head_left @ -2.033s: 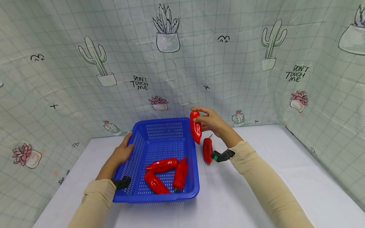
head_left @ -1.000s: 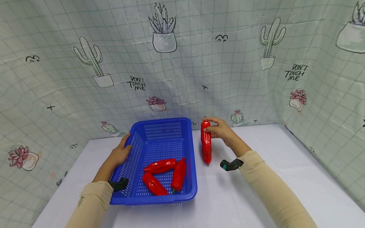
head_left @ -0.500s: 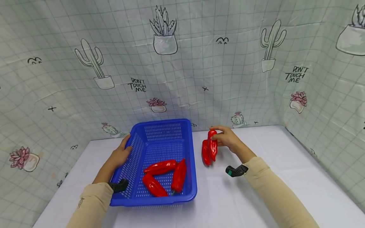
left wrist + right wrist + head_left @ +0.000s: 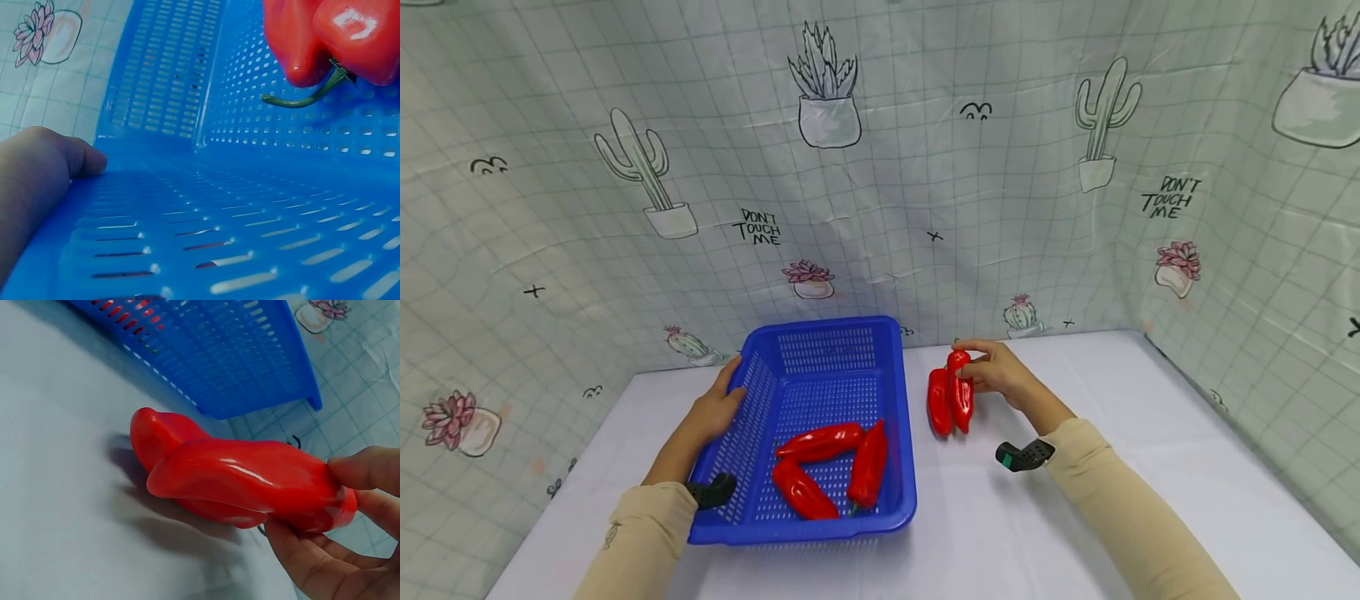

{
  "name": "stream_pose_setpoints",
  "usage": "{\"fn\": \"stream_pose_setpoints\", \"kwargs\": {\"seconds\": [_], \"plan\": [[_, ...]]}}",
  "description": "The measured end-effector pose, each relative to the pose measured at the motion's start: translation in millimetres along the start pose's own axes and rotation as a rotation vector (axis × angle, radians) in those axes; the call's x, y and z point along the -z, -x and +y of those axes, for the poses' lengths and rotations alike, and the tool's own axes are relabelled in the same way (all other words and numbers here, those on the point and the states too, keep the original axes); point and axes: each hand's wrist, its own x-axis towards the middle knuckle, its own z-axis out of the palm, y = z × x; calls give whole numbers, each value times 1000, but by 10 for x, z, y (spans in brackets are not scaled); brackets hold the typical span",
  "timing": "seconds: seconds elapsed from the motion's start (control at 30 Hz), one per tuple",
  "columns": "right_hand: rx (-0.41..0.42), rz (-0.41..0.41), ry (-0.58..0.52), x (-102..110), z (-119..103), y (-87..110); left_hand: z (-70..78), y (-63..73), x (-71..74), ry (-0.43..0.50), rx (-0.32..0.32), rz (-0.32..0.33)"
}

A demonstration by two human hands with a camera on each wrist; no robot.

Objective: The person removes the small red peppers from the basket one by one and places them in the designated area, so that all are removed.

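My left hand (image 4: 717,408) grips the left rim of a blue plastic basket (image 4: 913,467), its thumb lying over the inner side. Three red peppers (image 4: 820,442) lie in the near half of the basket; the left wrist view shows a green stem (image 4: 312,97) on one. To the right of the basket, my right hand (image 4: 1000,377) pinches another red pepper (image 4: 250,475) by its thick upper end between thumb and fingers. Its tapered tip points toward the near side. Right alongside, partly behind it in the right wrist view, a second red pepper (image 4: 937,404) lies on the table.
A white-covered table (image 4: 1037,525) bears everything. Behind it and at both sides hangs a gridded cloth (image 4: 887,183) printed with cacti, close to the basket's far edge. Dark bands with camera mounts (image 4: 1026,455) sit at both wrists.
My right hand has carried its pepper from the basket's right rim rightward and down, past the table pepper to that one's right side. The left hand keeps its grip on the basket.
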Motion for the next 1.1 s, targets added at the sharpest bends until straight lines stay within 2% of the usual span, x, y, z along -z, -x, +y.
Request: {"fn": "stream_pose_setpoints", "kwargs": {"seconds": [0.03, 0.13, 0.43, 0.67, 1.1], "plan": [[3, -2, 4, -4, 0, 7, 32, 23, 14, 3, 8, -20], [-2, -2, 19, -10, 8, 10, 62, 42, 21, -11, 9, -17], [-32, 11, 46, -57, 50, -23, 44, 44, 30, -10, 2, -14], [-64, 39, 109, -115, 77, -8, 48, 45, 24, 7, 13, -31], [-67, 60, 158, -176, 127, 20, -19, 22, 18, 10, 19, -22]]}}
